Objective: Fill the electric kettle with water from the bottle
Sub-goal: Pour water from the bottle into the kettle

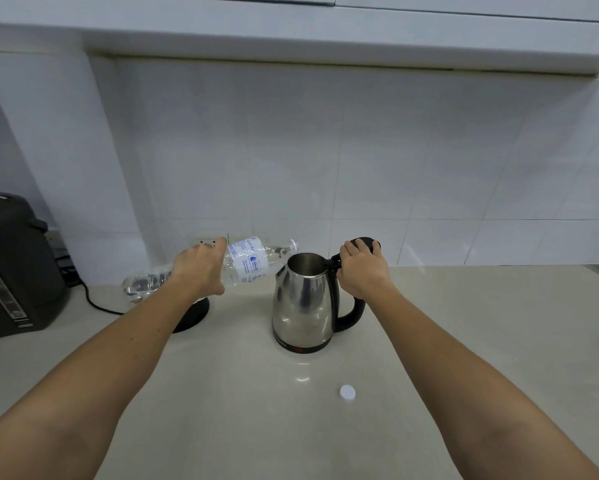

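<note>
Left hand (pixel 201 268) grips bottle (pixel 246 263), long axis near level, mouth just left of kettle (pixel 303 299) opening. Right hand (pixel 362 268) holds lid open. Kettle on worktop (pixel 256 410).

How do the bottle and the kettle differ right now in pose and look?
The bottle is clear plastic and tipped almost level in the left hand, its neck pointing at the kettle's mouth; the kettle is shiny metal and stands upright on the counter. The bottle is held up in the air, while the right hand only grips the kettle's black handle. Both are open on top.
</note>
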